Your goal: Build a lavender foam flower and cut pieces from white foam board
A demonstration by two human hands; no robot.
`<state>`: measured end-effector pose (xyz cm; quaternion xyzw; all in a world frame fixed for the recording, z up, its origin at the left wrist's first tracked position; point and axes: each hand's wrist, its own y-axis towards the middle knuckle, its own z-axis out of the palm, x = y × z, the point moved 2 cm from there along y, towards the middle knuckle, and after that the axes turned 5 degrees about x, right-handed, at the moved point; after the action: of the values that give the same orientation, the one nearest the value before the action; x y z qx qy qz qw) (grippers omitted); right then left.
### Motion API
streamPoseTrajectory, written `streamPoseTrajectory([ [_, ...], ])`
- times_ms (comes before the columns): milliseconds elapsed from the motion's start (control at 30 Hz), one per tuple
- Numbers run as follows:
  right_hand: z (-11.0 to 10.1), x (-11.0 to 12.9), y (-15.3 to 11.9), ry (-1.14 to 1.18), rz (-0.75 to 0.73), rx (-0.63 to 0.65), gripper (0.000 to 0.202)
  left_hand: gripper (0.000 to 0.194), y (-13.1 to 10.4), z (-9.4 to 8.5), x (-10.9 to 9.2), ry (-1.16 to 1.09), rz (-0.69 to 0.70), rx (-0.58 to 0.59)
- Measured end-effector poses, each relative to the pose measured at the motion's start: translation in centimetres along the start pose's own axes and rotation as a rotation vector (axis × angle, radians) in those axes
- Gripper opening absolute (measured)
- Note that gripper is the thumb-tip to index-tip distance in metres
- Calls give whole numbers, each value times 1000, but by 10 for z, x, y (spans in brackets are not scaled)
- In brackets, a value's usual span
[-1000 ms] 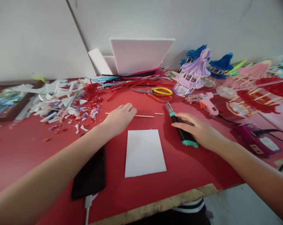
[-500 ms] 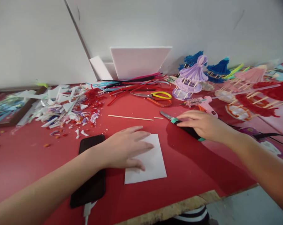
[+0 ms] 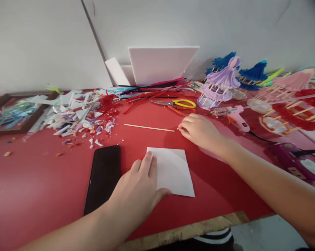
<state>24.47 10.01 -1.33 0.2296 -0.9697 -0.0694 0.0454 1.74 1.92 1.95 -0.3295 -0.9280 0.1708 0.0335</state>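
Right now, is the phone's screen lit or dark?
Dark: the phone shows a plain black face, with nothing glowing on the part in view.

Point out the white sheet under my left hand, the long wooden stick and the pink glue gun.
White sheet (image 3: 174, 170), head view: bare surface right of the fingers.
Long wooden stick (image 3: 149, 128), head view: middle of its length.
Pink glue gun (image 3: 236, 115), head view: body, where the handle begins.

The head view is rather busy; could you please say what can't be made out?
Head view:
What the right hand pinches, if anything: hidden by its fingers.
Phone's lower end: hidden by the left forearm.
Brown tray's left side: cut off by the edge.
Any print on the purple box: too small.
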Motion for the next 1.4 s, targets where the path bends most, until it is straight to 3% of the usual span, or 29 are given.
streamPoseTrajectory([
  [100,0,-1,-6,14,62,-62,21,55,4,-9,15,-135,-10,-95],
  [167,-1,2,-12,35,99,-116,18,62,11,-13,32,-194,-14,-127],
  [300,-10,19,-25,137,129,-303,9,104,24,-13,65,-419,102,80],
  [433,-16,40,-34,299,76,-390,8,109,26,-7,74,-490,198,109],
  [633,-9,50,-38,426,38,-305,14,67,18,-3,49,-369,224,-55],
  [900,-3,61,-42,621,-26,-68,19,70,-7,18,5,-106,132,-189],
  [1033,-1,66,-51,663,-39,12,22,61,-13,30,-12,58,269,-273],
  [1233,-1,75,-55,585,-28,-1,20,39,-9,33,-22,199,393,-394],
  [1400,1,85,-54,603,-33,30,20,29,-7,37,-21,263,402,-473],
])
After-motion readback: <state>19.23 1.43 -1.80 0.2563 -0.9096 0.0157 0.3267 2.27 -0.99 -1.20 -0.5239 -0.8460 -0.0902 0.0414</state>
